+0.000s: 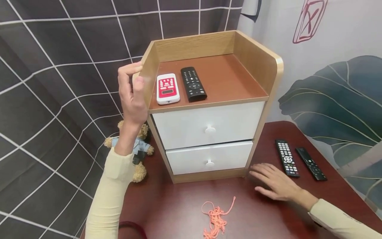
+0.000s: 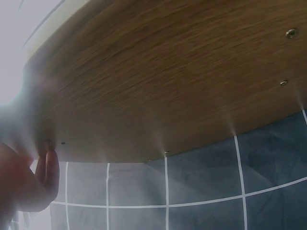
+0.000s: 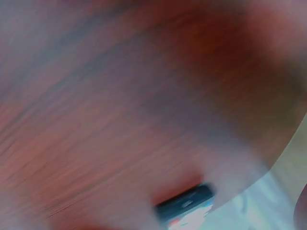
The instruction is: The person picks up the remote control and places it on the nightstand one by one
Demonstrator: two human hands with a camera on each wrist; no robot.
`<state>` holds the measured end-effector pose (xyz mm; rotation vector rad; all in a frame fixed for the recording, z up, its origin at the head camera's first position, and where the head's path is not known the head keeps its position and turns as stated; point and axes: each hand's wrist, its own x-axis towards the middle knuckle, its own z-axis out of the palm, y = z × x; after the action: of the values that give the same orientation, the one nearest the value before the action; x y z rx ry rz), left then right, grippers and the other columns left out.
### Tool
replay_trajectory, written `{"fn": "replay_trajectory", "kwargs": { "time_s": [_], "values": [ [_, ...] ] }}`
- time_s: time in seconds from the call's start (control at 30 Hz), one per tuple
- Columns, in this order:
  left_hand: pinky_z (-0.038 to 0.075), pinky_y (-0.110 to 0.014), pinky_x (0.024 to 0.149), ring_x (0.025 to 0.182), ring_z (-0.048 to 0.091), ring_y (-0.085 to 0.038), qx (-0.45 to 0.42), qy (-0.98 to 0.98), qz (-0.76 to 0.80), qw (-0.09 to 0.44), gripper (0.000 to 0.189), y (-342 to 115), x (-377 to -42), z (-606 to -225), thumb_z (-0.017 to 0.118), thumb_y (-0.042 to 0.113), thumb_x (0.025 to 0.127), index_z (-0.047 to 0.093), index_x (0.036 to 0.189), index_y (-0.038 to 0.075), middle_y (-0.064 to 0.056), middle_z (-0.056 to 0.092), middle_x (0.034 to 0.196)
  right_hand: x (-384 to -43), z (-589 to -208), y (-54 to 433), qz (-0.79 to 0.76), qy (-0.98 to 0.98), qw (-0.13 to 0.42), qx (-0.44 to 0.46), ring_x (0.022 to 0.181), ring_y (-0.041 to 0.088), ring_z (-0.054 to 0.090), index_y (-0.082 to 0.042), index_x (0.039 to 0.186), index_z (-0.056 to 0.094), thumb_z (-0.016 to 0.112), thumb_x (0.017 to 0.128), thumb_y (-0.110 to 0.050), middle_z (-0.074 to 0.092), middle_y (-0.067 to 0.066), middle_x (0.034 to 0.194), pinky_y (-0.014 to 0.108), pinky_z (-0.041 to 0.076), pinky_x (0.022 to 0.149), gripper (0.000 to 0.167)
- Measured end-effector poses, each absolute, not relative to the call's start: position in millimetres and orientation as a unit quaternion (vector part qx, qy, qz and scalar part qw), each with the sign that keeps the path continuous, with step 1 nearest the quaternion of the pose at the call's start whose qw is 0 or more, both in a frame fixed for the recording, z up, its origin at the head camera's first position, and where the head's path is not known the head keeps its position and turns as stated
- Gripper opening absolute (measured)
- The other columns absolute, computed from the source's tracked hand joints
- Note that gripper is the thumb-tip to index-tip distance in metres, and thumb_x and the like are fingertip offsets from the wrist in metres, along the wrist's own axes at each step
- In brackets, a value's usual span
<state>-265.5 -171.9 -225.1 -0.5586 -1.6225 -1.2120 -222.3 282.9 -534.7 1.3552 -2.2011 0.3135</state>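
A small wooden cabinet (image 1: 194, 177) with two white drawers stands on the dark red table. My left hand (image 1: 132, 96) is raised at its left side panel, fingertips touching the outer face; the left wrist view shows the fingers (image 2: 52, 170) against the wood grain. My right hand (image 1: 276, 184) lies low over the table by the cabinet's lower right corner, fingers extended and holding nothing. On the cabinet's top shelf lie a white-and-red remote control (image 1: 167, 89) and a black remote control (image 1: 193, 83). Both drawers, upper (image 1: 206, 126) and lower (image 1: 209, 158), look closed or nearly so.
Right of the cabinet lie a black remote with white buttons (image 1: 287, 157) and a slimmer black remote (image 1: 311, 164). Tangled orange string (image 1: 217, 219) lies in front. A teddy bear (image 1: 140, 147) sits left, partly behind my forearm. A checked curtain (image 1: 74, 83) hangs close on the left.
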Motion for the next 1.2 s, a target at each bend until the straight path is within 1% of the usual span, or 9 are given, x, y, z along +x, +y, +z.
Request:
{"fn": "replay_trajectory", "kwargs": {
  "time_s": [0.07,0.13,0.23,0.3,0.43,0.6,0.83,1.0,1.2],
  "values": [
    [0.038,-0.03,0.105,0.119,0.051,-0.013,-0.227,-0.674,-0.501,0.494,0.053,-173,-265,-225,0.045,0.034,0.086,0.053,0.11,-0.013,-0.022,0.056,0.125,-228,-534,292,0.113,-0.836,0.264,0.467,0.118,0.033,0.054,-0.005,0.127,0.065,0.045,0.1,-0.05,0.062,0.014,0.129,0.029,0.013,0.122,0.057],
    [0.038,-0.029,0.105,0.119,0.051,-0.014,-0.222,-0.677,-0.502,0.491,0.053,-173,-264,-225,0.045,0.034,0.085,0.052,0.11,-0.012,-0.021,0.056,0.125,-232,-533,299,0.114,-0.865,0.254,0.417,0.122,0.033,0.051,-0.005,0.129,0.063,0.052,0.097,-0.05,0.06,0.015,0.132,0.03,0.014,0.123,0.056],
    [0.038,-0.029,0.105,0.12,0.051,-0.015,-0.22,-0.679,-0.499,0.492,0.052,-172,-263,-224,0.045,0.033,0.086,0.052,0.11,-0.012,-0.022,0.055,0.125,-236,-532,308,0.129,-0.913,0.226,0.314,0.129,0.037,0.046,-0.006,0.138,0.055,0.064,0.09,-0.045,0.053,0.018,0.139,0.044,0.022,0.121,0.063],
    [0.038,-0.029,0.105,0.12,0.051,-0.016,-0.22,-0.678,-0.498,0.493,0.052,-172,-263,-224,0.045,0.033,0.086,0.053,0.11,-0.013,-0.022,0.055,0.124,-238,-532,313,0.146,-0.937,0.207,0.242,0.131,0.042,0.042,-0.005,0.144,0.048,0.067,0.087,-0.041,0.048,0.023,0.143,0.056,0.028,0.115,0.07],
    [0.038,-0.029,0.105,0.119,0.051,-0.015,-0.219,-0.677,-0.498,0.496,0.052,-172,-262,-224,0.045,0.033,0.086,0.053,0.11,-0.013,-0.023,0.055,0.124,-242,-532,322,0.16,-0.965,0.178,0.109,0.129,0.051,0.037,0.005,0.149,0.034,0.061,0.091,-0.047,0.039,0.034,0.144,0.07,0.032,0.103,0.082],
    [0.038,-0.03,0.105,0.119,0.051,-0.015,-0.219,-0.675,-0.5,0.497,0.052,-172,-261,-223,0.045,0.032,0.086,0.053,0.11,-0.013,-0.023,0.055,0.124,-248,-534,334,0.161,-0.98,0.12,-0.011,0.119,0.06,0.034,0.018,0.146,0.022,0.048,0.094,-0.06,0.031,0.045,0.137,0.075,0.033,0.095,0.098],
    [0.037,-0.03,0.106,0.12,0.051,-0.017,-0.221,-0.675,-0.498,0.498,0.052,-171,-262,-222,0.045,0.032,0.086,0.053,0.11,-0.013,-0.023,0.056,0.123,-257,-536,345,0.158,-0.984,0.074,-0.041,0.1,0.058,0.038,0.026,0.134,0.028,0.047,0.093,-0.063,0.035,0.048,0.12,0.072,0.038,0.084,0.099],
    [0.038,-0.03,0.105,0.12,0.05,-0.015,-0.223,-0.677,-0.496,0.497,0.052,-172,-263,-223,0.045,0.033,0.086,0.053,0.111,-0.012,-0.023,0.056,0.124,-268,-535,344,0.163,-0.984,0.039,-0.061,0.096,0.056,0.037,0.027,0.125,0.032,0.046,0.093,-0.063,0.036,0.046,0.112,0.07,0.038,0.083,0.096],
    [0.038,-0.03,0.106,0.12,0.051,-0.017,-0.226,-0.675,-0.495,0.498,0.052,-172,-264,-223,0.045,0.032,0.086,0.053,0.111,-0.012,-0.023,0.056,0.123,-279,-538,344,0.16,-0.984,0.016,-0.078,0.095,0.054,0.035,0.028,0.123,0.03,0.051,0.096,-0.048,0.034,0.045,0.109,0.067,0.04,0.076,0.083]
  ]
}}
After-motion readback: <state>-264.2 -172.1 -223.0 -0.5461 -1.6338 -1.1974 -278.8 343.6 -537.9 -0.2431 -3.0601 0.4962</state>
